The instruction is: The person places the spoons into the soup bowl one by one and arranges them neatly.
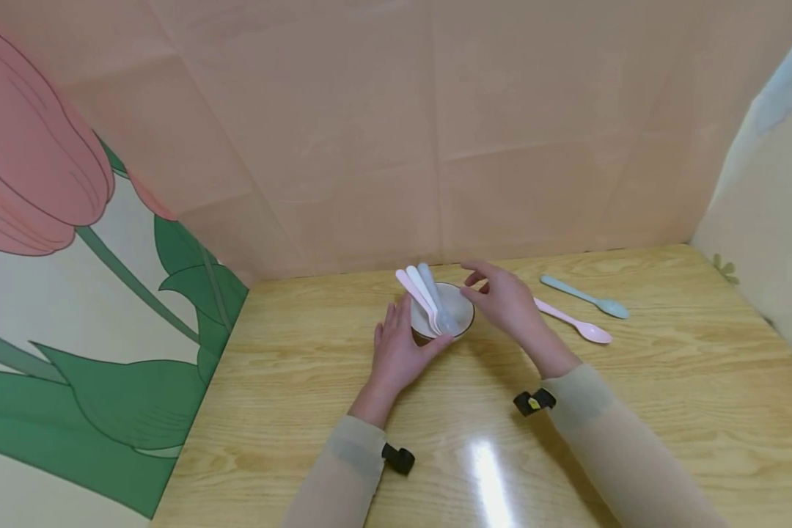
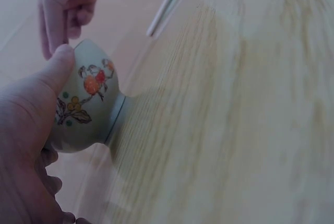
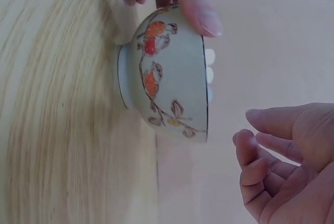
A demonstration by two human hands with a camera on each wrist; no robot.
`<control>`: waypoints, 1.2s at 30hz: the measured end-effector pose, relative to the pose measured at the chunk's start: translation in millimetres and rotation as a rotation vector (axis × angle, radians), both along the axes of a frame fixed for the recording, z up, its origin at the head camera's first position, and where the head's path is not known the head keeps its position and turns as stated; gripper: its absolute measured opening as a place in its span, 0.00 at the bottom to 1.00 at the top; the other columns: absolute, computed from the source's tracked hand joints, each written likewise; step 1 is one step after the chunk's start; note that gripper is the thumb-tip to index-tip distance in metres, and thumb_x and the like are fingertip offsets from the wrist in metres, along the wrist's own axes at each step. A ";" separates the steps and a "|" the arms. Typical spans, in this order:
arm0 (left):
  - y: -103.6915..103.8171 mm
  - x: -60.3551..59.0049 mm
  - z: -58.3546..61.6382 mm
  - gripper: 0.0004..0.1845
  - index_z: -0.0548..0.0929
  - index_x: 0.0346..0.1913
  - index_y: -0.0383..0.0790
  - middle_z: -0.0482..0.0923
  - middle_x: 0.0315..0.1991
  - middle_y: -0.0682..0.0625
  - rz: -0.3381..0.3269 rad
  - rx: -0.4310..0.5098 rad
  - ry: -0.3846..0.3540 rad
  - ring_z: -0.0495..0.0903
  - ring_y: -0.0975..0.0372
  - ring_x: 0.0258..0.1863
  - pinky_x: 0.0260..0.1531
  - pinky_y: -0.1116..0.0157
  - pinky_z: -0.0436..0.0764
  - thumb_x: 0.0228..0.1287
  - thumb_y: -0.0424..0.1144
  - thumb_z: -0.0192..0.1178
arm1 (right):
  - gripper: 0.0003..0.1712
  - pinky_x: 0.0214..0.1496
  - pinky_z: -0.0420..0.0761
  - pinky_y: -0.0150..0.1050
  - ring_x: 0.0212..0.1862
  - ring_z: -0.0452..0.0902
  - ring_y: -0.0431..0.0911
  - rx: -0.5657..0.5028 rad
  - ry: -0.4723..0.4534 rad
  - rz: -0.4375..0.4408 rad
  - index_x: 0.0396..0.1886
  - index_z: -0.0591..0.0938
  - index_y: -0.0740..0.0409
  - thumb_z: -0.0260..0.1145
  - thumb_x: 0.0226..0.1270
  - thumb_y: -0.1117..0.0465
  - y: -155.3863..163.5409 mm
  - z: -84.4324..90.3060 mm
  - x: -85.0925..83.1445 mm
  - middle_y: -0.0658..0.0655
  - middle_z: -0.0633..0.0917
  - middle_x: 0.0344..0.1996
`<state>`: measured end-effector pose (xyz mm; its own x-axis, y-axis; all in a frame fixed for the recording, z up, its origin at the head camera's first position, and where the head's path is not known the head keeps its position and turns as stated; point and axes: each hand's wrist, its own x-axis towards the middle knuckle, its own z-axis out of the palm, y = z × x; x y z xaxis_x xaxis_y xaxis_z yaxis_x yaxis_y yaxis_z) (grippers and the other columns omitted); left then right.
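Observation:
A pale bowl [image 1: 462, 308] with a dark rim and painted orange fruit stands upright on the table. My left hand [image 1: 401, 350] grips it by the side, thumb at the near rim. Three spoons lean in it, handles up toward the far left: a pink spoon [image 1: 416, 290], a white spoon [image 1: 421, 284] and a grey-blue spoon [image 1: 430, 282]. Just off the bowl's right rim hovers my right hand [image 1: 504, 299]; the right wrist view shows its fingers loosely bent, thumb apart from them, with nothing held.
To the right of the right hand, a pink spoon [image 1: 581, 327] and a light blue spoon [image 1: 584, 295] lie on the wooden table [image 1: 270, 411]. A plain pinkish cloth backdrop [image 1: 369, 147] rises behind the table's far edge. Flower-printed cloth [image 1: 125, 411] borders the left side.

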<state>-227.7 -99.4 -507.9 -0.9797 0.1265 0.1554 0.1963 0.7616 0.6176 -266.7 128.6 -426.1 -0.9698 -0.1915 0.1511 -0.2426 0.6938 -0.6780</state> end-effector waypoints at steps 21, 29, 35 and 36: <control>0.0 1.1 1.1 0.65 0.51 0.91 0.45 0.55 0.89 0.46 0.002 0.006 0.018 0.49 0.42 0.88 0.80 0.31 0.52 0.65 0.78 0.67 | 0.31 0.45 0.82 0.52 0.51 0.87 0.57 0.051 -0.017 -0.036 0.78 0.77 0.58 0.71 0.83 0.53 56.7 2.1 21.8 0.62 0.89 0.57; -0.5 1.8 1.9 0.64 0.52 0.90 0.44 0.56 0.88 0.44 -0.001 0.015 0.026 0.51 0.41 0.88 0.80 0.31 0.53 0.65 0.77 0.68 | 0.33 0.45 0.82 0.50 0.53 0.86 0.59 0.058 -0.032 -0.060 0.80 0.76 0.57 0.70 0.83 0.50 81.7 -6.3 24.8 0.62 0.89 0.57; -0.9 0.7 0.9 0.64 0.52 0.90 0.44 0.56 0.88 0.43 0.001 0.010 0.021 0.51 0.41 0.87 0.80 0.31 0.53 0.65 0.76 0.68 | 0.39 0.47 0.83 0.55 0.56 0.85 0.62 0.069 -0.031 -0.077 0.81 0.74 0.59 0.68 0.83 0.41 100.2 -15.6 26.8 0.63 0.89 0.57; -0.8 0.5 0.7 0.64 0.52 0.90 0.43 0.56 0.88 0.43 0.002 0.010 0.021 0.51 0.41 0.87 0.80 0.31 0.53 0.65 0.76 0.68 | 0.41 0.47 0.82 0.55 0.56 0.85 0.62 0.070 -0.029 -0.084 0.81 0.74 0.59 0.68 0.82 0.38 103.0 -16.5 27.3 0.62 0.89 0.57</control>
<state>-227.3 -100.3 -507.2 -0.9764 0.1232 0.1772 0.2081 0.7555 0.6212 -239.4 231.7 -442.6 -0.9866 -0.1187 0.1122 -0.1630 0.7567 -0.6331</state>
